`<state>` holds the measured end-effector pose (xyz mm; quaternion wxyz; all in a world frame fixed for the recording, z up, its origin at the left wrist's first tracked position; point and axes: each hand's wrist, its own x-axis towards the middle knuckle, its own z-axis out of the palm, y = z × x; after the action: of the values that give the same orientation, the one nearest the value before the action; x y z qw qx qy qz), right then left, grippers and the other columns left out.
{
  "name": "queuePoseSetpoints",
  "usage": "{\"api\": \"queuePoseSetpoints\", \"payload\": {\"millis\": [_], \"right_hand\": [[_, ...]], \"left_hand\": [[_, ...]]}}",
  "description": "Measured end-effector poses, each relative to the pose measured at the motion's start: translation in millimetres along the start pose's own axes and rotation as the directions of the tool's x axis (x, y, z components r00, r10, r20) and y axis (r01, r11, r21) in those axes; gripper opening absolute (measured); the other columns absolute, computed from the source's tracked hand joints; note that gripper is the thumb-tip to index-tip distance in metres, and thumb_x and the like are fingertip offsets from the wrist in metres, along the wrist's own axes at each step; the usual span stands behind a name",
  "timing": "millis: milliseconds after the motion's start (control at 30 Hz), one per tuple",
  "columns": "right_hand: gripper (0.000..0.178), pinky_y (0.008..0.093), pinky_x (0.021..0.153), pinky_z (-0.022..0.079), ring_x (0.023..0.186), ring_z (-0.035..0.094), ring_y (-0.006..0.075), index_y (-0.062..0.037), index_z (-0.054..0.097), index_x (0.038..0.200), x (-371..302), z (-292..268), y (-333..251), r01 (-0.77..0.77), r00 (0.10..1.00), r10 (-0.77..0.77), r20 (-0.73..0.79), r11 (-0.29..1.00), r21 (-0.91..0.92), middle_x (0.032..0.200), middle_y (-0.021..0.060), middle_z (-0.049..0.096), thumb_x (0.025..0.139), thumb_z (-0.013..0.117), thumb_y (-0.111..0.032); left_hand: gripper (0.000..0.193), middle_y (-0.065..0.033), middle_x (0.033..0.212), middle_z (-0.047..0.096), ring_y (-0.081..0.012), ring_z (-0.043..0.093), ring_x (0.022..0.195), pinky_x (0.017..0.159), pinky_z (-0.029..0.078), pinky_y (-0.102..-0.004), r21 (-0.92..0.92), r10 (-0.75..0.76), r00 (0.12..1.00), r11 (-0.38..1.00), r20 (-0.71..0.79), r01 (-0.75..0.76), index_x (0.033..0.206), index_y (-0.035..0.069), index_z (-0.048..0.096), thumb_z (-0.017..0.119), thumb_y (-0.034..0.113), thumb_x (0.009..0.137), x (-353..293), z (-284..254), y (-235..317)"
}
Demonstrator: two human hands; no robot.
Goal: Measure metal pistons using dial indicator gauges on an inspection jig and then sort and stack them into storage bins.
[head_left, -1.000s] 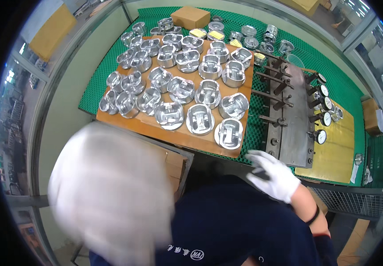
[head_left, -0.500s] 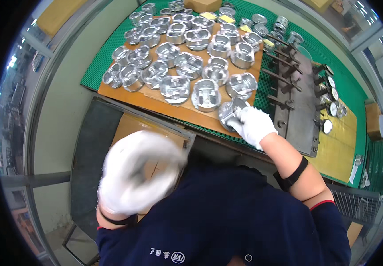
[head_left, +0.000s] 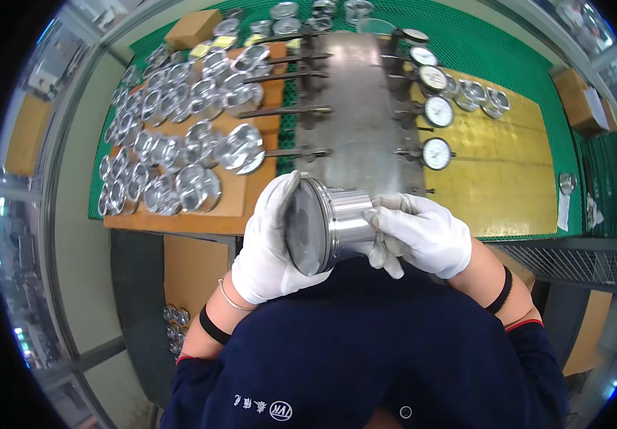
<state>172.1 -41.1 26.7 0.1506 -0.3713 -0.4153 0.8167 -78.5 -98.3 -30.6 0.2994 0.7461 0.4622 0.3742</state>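
Note:
Close in front of my chest, both hands hold a shiny metal piston (head_left: pixel 349 217) on its side. Its flat grey crown points left and its skirt points right. My left hand (head_left: pixel 262 247), in a white glove, cups the crown end, with the fingers around its far edge. On the skirt end, the gloved fingers of my right hand (head_left: pixel 426 234) are closed, the thumb on top. Beyond the piston stands a steel bench fixture (head_left: pixel 355 93) with rods on its left side and several round dial gauges (head_left: pixel 437 112) on its right.
Many pistons (head_left: pixel 199 187) crowd a wooden board (head_left: pixel 224 223) on the left. A yellow board (head_left: pixel 505 193) lies to the right, with a few pistons (head_left: pixel 495 104) at its far part. Cardboard boxes (head_left: pixel 193 30) stand at the back left and far right (head_left: pixel 579 102). Green mesh (head_left: pixel 480 43) covers the bench.
The piston my right hand gripped at the board's corner is now lifted before my chest. My left hand has come in from the left onto it. The view has shifted rightward.

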Motion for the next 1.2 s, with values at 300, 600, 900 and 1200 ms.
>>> {"api": "queuePoseSetpoints", "payload": {"millis": [300, 600, 900, 1200], "right_hand": [[0.033, 0.0267, 0.066, 0.058, 0.078, 0.063, 0.0110, 0.0005, 0.057, 0.128, -43, -87, 27, 0.154, 0.922, -0.177, -0.344, 0.984, -0.093, 0.100, 0.0082, 0.067, 0.101, 0.055, -0.018], [0.045, 0.0273, 0.061, 0.058, 0.072, 0.063, 0.0120, 0.0010, 0.047, 0.140, -16, -72, 37, 0.087, 0.945, -0.125, -0.302, 0.987, -0.136, 0.093, 0.0066, 0.063, 0.100, 0.056, -0.017], [0.079, 0.0295, 0.057, 0.056, 0.069, 0.062, 0.0133, -0.0035, 0.014, 0.157, 9, -55, 48, 0.048, 0.934, -0.173, -0.312, 0.928, -0.370, 0.096, 0.0093, 0.064, 0.096, 0.062, -0.018], [0.086, 0.0305, 0.060, 0.054, 0.069, 0.061, 0.0136, -0.0089, 0.005, 0.159, 21, -62, 60, 0.101, 0.932, -0.209, -0.297, 0.934, -0.342, 0.092, 0.0089, 0.064, 0.095, 0.062, -0.015]], "left_hand": [[0.093, -0.0195, 0.129, 0.051, -0.0397, 0.052, 0.115, 0.097, 0.046, -0.0469, 0.498, 0.057, 0.987, 0.858, 0.148, -0.124, 0.143, 0.006, 0.044, 0.082, 0.022, 0.060, 90, 37, 23], [0.090, -0.0217, 0.131, 0.049, -0.0422, 0.053, 0.113, 0.097, 0.046, -0.0473, 0.519, 0.099, 0.973, 0.832, 0.208, -0.196, 0.144, 0.005, 0.041, 0.082, 0.023, 0.066, 112, 47, -7], [0.089, -0.0203, 0.136, 0.048, -0.0414, 0.055, 0.118, 0.098, 0.049, -0.0439, 0.436, 0.077, 0.988, 0.891, 0.131, -0.127, 0.144, 0.004, 0.041, 0.081, 0.011, 0.065, 119, 54, -20], [0.088, -0.0196, 0.138, 0.048, -0.0409, 0.054, 0.121, 0.100, 0.049, -0.0429, 0.353, 0.118, 0.988, 0.924, 0.102, -0.147, 0.143, 0.006, 0.044, 0.083, 0.007, 0.064, 129, 56, -31]]}}
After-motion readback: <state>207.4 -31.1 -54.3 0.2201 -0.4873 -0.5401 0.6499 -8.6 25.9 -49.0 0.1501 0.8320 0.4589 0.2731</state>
